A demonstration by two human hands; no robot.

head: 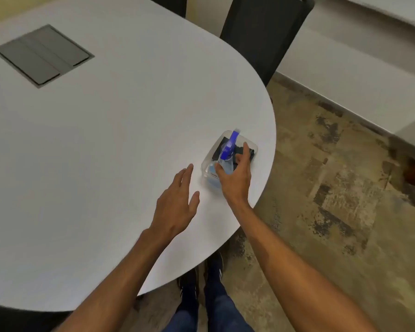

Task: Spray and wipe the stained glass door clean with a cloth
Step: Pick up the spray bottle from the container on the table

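The right hand (pixel 235 178) covers the near part of the spray bottle (pixel 228 149), so its grip cannot be judged. The bottle's label is unreadably blurred. The dark cloth (pixel 249 152) lies half hidden in the clear container (pixel 253 146). Both forearms run off the bottom edge.

right hand (pixel 235 178) grips spray bottle (pixel 227 154) in clear tub (pixel 252 146) | left hand (pixel 177 202) spread above table (pixel 106 140)
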